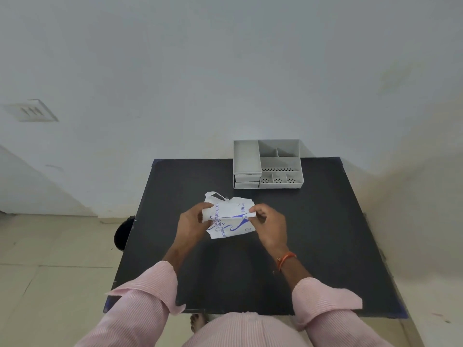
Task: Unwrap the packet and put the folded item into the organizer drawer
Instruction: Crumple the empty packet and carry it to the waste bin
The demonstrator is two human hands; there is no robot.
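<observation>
Over the middle of the black rectangular bench (313,246), both hands held a crumpled white paper packet with blue print (229,217). The left hand (191,222) gripped its left edge, fingers closed on the paper; the right hand (269,225) pinched its right edge (a torn strip curled at the top). The grey plastic compartmented organizer (268,164) sat at the far edge, its drawers on the left side.
</observation>
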